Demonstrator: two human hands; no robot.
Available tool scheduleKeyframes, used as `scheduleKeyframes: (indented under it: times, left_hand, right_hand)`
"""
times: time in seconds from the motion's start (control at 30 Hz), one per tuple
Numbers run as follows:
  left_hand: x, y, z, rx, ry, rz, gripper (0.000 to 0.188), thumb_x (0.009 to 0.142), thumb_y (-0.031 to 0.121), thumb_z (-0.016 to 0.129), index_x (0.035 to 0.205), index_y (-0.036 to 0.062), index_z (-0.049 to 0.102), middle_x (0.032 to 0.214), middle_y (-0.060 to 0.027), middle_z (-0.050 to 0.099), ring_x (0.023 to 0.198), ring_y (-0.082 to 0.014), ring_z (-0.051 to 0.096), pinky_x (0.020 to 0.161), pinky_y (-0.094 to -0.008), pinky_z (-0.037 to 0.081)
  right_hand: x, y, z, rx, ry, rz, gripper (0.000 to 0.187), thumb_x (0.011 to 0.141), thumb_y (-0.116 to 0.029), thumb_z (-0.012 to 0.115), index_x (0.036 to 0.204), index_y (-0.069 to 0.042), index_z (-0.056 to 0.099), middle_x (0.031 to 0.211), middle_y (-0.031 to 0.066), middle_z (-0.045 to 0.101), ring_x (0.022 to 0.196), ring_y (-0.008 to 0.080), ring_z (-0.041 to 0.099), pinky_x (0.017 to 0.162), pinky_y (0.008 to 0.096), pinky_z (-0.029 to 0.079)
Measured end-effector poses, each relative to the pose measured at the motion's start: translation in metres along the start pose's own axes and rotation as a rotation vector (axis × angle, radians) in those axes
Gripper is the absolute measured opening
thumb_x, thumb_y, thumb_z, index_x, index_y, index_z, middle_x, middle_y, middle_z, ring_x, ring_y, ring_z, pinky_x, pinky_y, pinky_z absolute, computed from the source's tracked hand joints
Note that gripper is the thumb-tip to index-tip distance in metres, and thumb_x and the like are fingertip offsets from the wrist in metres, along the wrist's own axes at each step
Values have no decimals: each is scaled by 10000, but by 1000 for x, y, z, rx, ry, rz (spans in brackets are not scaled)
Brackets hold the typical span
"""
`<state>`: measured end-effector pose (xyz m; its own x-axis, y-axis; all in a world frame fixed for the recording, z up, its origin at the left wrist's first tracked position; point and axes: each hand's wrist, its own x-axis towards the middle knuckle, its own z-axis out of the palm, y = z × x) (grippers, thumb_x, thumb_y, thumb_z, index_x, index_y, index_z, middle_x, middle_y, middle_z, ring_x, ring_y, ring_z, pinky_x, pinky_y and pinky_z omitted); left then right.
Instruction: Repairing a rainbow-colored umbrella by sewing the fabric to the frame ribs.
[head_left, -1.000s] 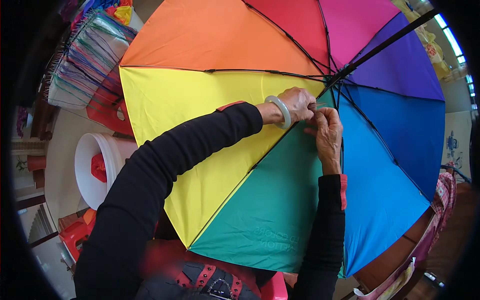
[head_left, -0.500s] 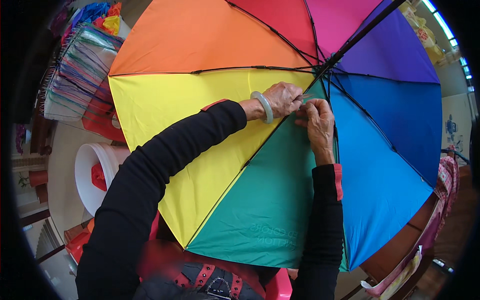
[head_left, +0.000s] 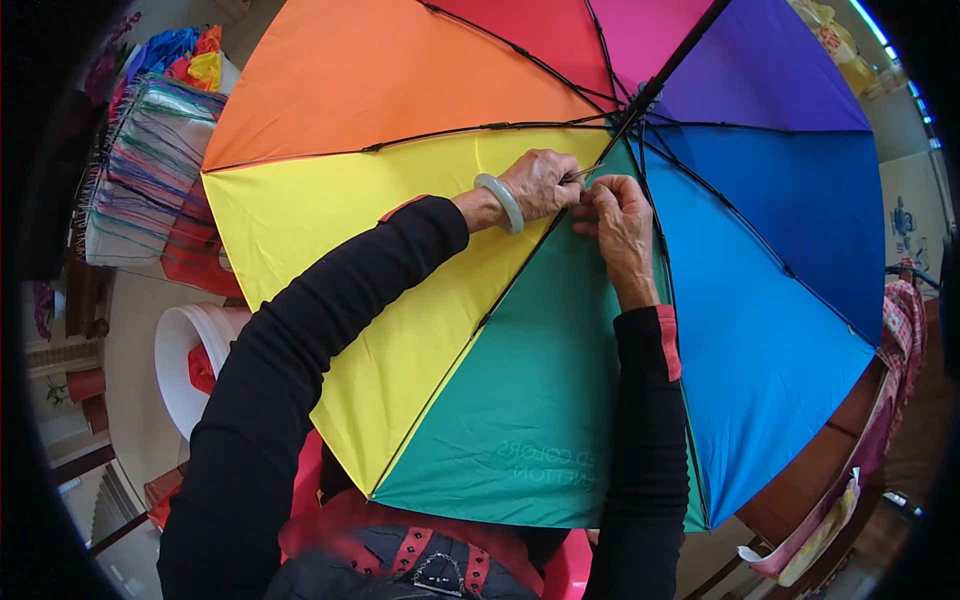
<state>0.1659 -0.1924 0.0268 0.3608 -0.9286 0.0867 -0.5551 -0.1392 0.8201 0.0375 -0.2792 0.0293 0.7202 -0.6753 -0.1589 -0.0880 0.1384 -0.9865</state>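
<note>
An open umbrella [head_left: 420, 250] with rainbow-coloured panels fills the view, its black ribs and shaft [head_left: 680, 60] on the side facing me. My left hand [head_left: 540, 185], with a pale bangle [head_left: 500, 203] at its wrist, is closed near the hub over the yellow panel. A thin, pointed, metallic-looking tool [head_left: 592, 172] sticks out of its fingers toward the shaft; its exact kind is unclear. Just to the right, my right hand [head_left: 624, 232] pinches at the rib between the yellow and green panels. Whatever lies between its fingertips is too small to make out.
At the left a white bucket [head_left: 172, 370] holds something red. Beyond it are a white bundle strung with coloured threads [head_left: 150, 165] and bright folded fabric [head_left: 175, 55]. Pink checked cloth [head_left: 900, 340] hangs at the right, over brown wooden furniture.
The umbrella and both hands appear shifted slightly up and left in the view. The hands stay close together at the same rib, with the thin tool still in my left fingers.
</note>
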Motion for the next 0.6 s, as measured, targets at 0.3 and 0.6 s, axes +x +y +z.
scheduleKeyframes:
  times: [0.3,0.6]
  left_hand:
    - [-2,-2,-8,-120,5,-63,202,752,167,544,792,-28,580,669,-49,555,645,-106,516,603,-258,438]
    - [-9,8,-17,-208,0,-201,213,775,176,561,801,-34,591,684,-33,566,644,-96,519,604,-250,442]
  right_hand:
    - [1,8,5,-115,-16,-26,123,819,-89,577,834,30,602,662,33,584,543,86,521,490,227,440]
    - [2,8,5,-191,-47,0,134,837,-130,583,809,0,599,674,4,578,550,78,529,507,212,448]
